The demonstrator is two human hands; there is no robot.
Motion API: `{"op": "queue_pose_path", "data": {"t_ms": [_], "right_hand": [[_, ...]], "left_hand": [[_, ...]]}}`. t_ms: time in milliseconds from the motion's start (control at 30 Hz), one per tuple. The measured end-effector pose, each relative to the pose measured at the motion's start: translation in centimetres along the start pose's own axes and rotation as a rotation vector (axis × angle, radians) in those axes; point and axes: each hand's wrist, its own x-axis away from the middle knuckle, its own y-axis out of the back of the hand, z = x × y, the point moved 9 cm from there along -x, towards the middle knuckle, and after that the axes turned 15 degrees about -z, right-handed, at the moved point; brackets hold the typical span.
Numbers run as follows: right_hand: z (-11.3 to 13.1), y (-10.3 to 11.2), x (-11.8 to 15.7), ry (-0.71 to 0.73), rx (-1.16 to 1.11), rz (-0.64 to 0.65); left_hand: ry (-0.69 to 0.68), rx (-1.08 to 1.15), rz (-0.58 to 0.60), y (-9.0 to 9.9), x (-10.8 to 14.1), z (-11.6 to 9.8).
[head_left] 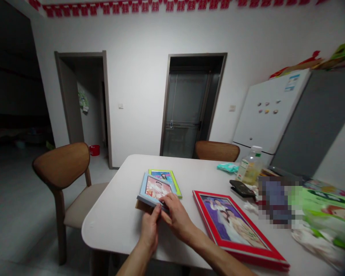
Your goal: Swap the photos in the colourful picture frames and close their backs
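The grip is two-handed and grasps the blue picture frame (158, 188) along its near edge. The left hand (150, 226) sets its thumb at the middle of that edge; the right hand (176, 215) lays its fingers over the near right corner. The frame is tilted, picture side up, and sits directly ahead of the grip, above the near left part of the bench (115, 218).

Governing relation: the frame's longer side appears to run left to right, across both hands (foreshortening makes this reading approximate). Both hands are equally close to it, their thumbs nearly meeting at the near edge.

Just beyond lies the green picture frame (167, 176), flat on the bench and partly covered from view by the blue one; contact between the two cannot be confirmed. To the right lies the red picture frame (232, 226), face up, its long axis running from far left to near right. The right hand is the nearer one to it.

Farther right stand or lie a wallet (243, 188), a plastic bottle (248, 166), a teal packet (227, 167) and green packaging (330, 203).

Visibility limits: the left fingertips are hidden beneath the blue frame. A brown part shows under its near left corner; whether this is backing or a support leg is unclear. A pixelated patch (280, 201) masks one bench item.
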Motion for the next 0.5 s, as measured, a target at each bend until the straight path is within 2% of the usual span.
{"op": "queue_pose_path", "data": {"t_ms": [100, 200, 267, 333, 433, 500], "right_hand": [[1.7, 1.0, 1.4, -0.1, -0.225, -0.019], [1.6, 1.5, 2.3, -0.348, -0.562, 0.002], [0.8, 1.9, 2.8, -0.583, -0.828, -0.02], [-0.1, 2.7, 3.2, -0.765, -1.037, -0.093], [-1.4, 3.9, 3.9, -0.891, -1.142, -0.173], [-2.2, 4.0, 4.7, -0.936, -1.117, -0.139]], "left_hand": [[-0.18, -0.091, -0.032, 0.0, 1.9, -2.3], [-0.337, -0.286, -0.082, 0.6, 3.7, -3.9], [-0.49, -0.425, 0.004, 0.2, 5.2, -4.8], [-0.677, -0.596, 0.148, -0.6, 7.0, -5.1], [-0.946, -0.885, 0.35, -1.4, 9.5, -3.9], [-1.055, -1.072, 0.441, -1.3, 10.5, -2.3]]}}
